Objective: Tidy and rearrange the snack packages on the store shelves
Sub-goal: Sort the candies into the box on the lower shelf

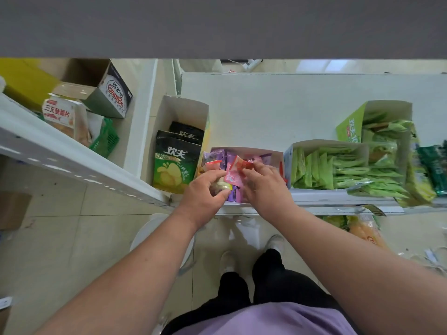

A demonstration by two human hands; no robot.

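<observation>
White shelf [266, 112] up front, tiled floor [60, 238] below, and both hands are over the middle display box [275, 155] at the shelf's front edge. Left hand [205, 189] curls around a pale, yellowish packet [221, 183]; right hand [263, 182] pinches a pink-and-red packet [235, 171] just above the purple sachets [232, 194]. Black-and-green chip bags [175, 160] stand in the box to the left, green packets [338, 170] fill the boxes to the right.
</observation>
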